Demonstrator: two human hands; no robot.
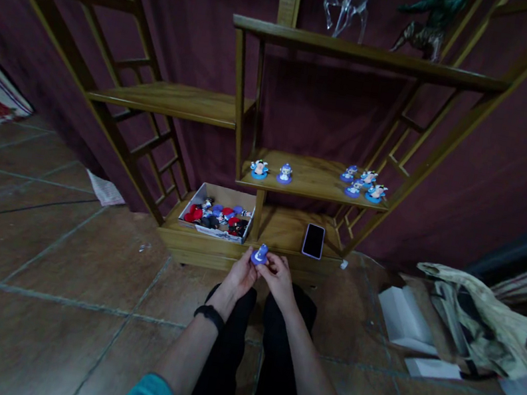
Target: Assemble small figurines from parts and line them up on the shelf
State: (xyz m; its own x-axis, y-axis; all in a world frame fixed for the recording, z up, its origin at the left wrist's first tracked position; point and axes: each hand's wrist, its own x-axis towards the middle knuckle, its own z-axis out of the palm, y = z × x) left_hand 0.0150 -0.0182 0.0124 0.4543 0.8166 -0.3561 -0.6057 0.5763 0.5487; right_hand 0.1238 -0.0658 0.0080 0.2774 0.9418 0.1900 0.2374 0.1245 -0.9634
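Note:
Between my two hands, in front of the low shelf, is a small purple figurine (260, 254) on a round purple base. My left hand (243, 275) grips it from the left, and the fingers of my right hand (278, 276) pinch it from the right. On the middle shelf stand a blue-based figurine (259, 169) and a purple-based figurine (284, 173), side by side at the left. A cluster of several similar figurines (355, 187) is at that shelf's right end. An open white box (217, 233) on the lower shelf holds jumbled red, black and purple figurines.
A phone (313, 241) lies on the lower shelf, right of the upright. Above, a clear glass horse (346, 2) and a dark green statue (432, 20) stand on the top shelf (368, 54). Bags and cloth (480, 321) with white boxes sit on the floor at the right.

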